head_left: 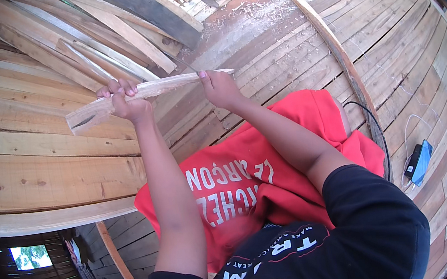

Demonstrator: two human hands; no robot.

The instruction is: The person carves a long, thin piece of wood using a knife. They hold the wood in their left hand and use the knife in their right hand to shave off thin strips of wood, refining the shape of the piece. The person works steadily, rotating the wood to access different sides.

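Note:
A long pale piece of wood (160, 86) stretches across in front of me, broad with a dark crack at its left end and narrowing to a point at the right. My left hand (128, 100) is closed around it near the broad end, fingers curled over the top. At the narrow end, my right hand (222, 89) is closed with the thumb up against the wood. A thin dark strip, seemingly the blade of a knife (187, 65), juts up and left from beside that thumb; its handle is hidden in the fist.
Planks and split boards (97, 28) lie piled at the far left on a raised plank platform (49, 171). Wood shavings (256, 13) litter the floor beyond my hands. A long beam (329, 37) curves along the right. A blue-black device (419, 162) with cables lies farther right.

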